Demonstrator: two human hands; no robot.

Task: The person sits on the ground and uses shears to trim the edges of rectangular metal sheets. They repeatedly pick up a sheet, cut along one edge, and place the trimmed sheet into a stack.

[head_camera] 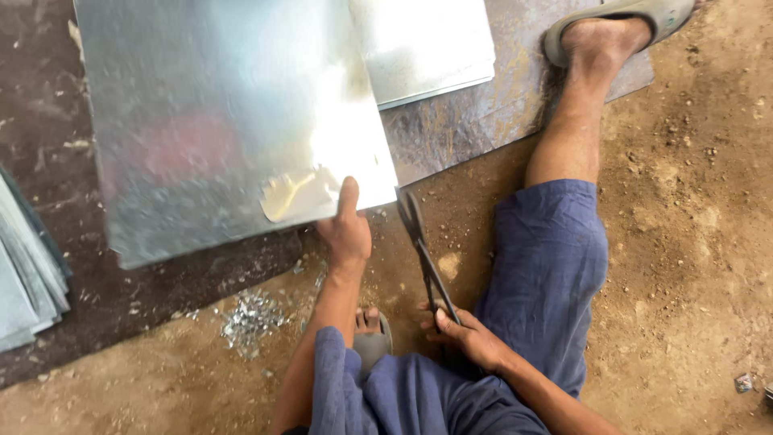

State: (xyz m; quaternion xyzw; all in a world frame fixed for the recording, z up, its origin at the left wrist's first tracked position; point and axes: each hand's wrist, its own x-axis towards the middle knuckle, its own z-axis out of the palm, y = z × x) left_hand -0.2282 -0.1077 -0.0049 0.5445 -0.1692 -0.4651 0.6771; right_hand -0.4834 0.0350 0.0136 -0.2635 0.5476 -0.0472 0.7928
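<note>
Hands both clamped: left hand (346, 234) pinching the metal sheet (225, 121) edge, right hand (467, 334) gripping the snips (423, 250) handles.

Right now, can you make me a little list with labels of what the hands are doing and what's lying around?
Left hand: grips the near edge of the big metal sheet
Right hand: holds the tin snips by the handles
Snips' blades: at the sheet's corner
Ground: brown dirt, small metal scraps
Left edge: stack of sheets
</note>
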